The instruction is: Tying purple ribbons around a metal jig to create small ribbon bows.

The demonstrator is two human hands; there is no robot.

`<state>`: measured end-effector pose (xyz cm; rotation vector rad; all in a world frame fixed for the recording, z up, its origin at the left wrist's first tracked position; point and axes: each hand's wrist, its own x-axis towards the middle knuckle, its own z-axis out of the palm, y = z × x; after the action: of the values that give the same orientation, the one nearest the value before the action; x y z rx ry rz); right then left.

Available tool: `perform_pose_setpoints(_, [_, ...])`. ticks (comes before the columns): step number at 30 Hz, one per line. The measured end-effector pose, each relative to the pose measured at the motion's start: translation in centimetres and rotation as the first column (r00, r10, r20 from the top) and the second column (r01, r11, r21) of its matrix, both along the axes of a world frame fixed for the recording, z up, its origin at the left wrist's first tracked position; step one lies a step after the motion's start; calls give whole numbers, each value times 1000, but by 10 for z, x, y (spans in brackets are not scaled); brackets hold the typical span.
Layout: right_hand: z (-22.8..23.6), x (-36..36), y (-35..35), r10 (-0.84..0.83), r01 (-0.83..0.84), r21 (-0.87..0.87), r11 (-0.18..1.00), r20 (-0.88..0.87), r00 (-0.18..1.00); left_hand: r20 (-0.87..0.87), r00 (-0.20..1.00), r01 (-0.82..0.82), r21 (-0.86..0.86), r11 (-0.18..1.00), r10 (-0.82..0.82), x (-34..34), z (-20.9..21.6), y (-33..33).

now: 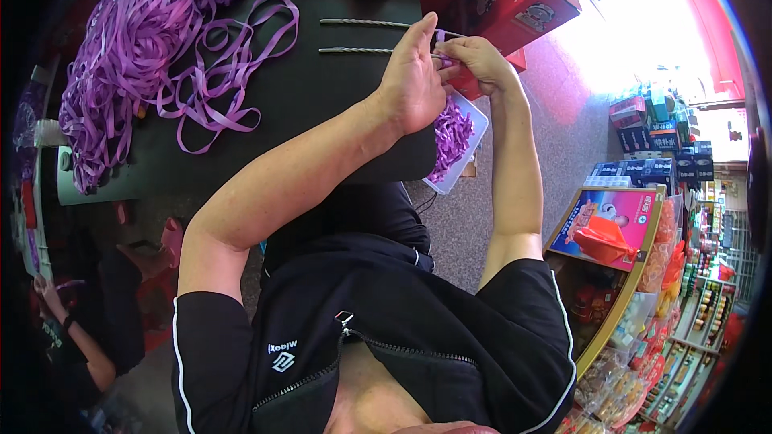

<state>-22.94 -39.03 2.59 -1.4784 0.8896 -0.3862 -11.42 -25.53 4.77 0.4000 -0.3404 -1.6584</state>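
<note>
Head view: tangled purple ribbon heap (149,48) on black table (338,100), apparently unworked; short purple ribbon pieces (452,141) in translucent plastic tray (479,130), seemingly done; right hand (482,63) pinching purple strip (440,35) at twisted metal rods (354,51); left hand (412,80) alongside, grip indiscernible

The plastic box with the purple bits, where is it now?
In the head view, the plastic box of purple bits is right of centre, between the left hand and right forearm, beside the right edge of the black table.
</note>
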Motion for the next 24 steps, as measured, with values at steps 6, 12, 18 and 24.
perform_pose_setpoints(6, [1,-2,-5,-8,-84,-369,925,-243,970,97,994,29,187,982,-48,14,6,-6])
perform_pose_setpoints(12, [39,-9,-4,-286,35,-783,621,-185,940,605,795,-96,49,994,47,46,38,23])
perform_pose_setpoints(18, [13,7,-45,220,-242,-282,928,-108,969,890,-257,146,-350,925,377,68,7,16])
perform_pose_setpoints(24, [10,12,-48,244,-245,-1,969,-80,966,745,-404,178,-505,845,531,72,-21,20])
